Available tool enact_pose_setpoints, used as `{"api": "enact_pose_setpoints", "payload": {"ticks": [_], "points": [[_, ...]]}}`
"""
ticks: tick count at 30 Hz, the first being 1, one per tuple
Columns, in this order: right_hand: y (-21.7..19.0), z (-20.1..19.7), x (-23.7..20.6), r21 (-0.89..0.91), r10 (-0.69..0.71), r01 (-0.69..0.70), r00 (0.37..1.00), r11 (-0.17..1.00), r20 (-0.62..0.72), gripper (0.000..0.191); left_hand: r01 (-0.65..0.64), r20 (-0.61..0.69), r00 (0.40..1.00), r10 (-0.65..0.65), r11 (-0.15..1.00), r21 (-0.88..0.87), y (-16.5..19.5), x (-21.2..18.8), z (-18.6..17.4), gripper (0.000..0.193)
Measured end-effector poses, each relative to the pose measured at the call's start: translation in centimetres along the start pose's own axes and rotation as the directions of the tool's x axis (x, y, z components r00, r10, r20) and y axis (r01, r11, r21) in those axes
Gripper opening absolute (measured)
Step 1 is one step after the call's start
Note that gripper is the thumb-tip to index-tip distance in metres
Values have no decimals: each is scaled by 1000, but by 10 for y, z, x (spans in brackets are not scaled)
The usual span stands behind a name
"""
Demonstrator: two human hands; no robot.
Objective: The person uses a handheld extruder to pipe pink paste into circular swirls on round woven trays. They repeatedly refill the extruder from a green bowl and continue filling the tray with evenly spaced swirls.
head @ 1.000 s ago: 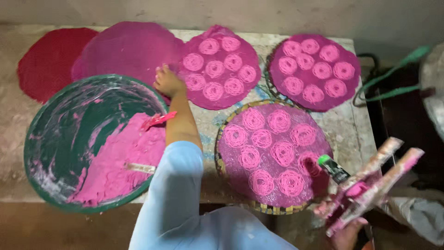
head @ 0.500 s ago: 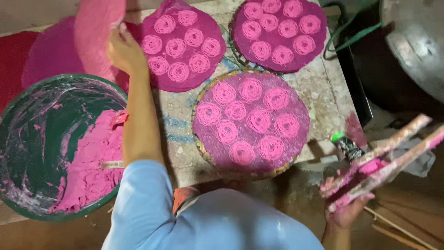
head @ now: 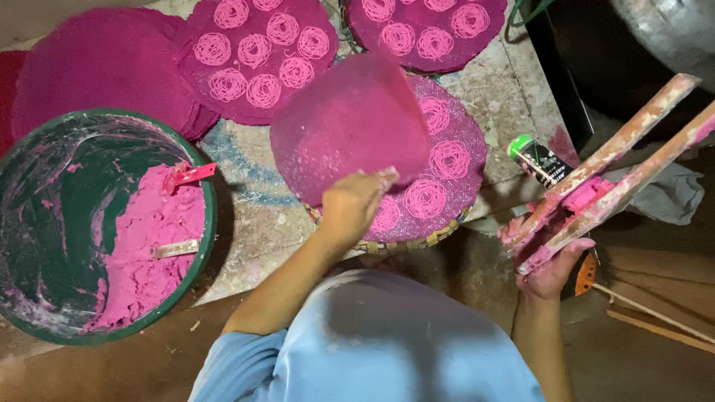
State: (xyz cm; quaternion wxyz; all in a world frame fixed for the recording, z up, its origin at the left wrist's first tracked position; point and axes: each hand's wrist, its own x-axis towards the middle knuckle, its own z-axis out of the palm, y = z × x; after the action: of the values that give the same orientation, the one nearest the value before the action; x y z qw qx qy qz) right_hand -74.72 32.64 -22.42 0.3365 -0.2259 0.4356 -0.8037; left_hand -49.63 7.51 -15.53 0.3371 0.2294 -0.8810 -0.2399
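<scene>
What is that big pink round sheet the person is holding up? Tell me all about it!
The pink round sheet is a thin, floppy disc, a dusty magenta with a fine speckled, mesh-like look. The left hand pinches its lower edge, so it hangs tilted and slightly curled above the woven tray, covering part of the pink noodle swirls lying there. Nothing else touches it.

One green basin (head: 205, 246), one wooden press (head: 611, 175), three noodle-filled trays (head: 454, 186).
</scene>
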Motion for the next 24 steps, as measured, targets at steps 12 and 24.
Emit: {"api": "enact_pose_setpoints", "payload": {"ticks": [12,24], "points": [[-15,10,-1,-90,94,-87,993,992,75,96,85,378,923,-66,996,-34,23,-49,50,55],[-23,113,90,-765,946,-562,245,316,211,66,-65,142,957,-253,-662,-746,-61,32,-7,65]]}}
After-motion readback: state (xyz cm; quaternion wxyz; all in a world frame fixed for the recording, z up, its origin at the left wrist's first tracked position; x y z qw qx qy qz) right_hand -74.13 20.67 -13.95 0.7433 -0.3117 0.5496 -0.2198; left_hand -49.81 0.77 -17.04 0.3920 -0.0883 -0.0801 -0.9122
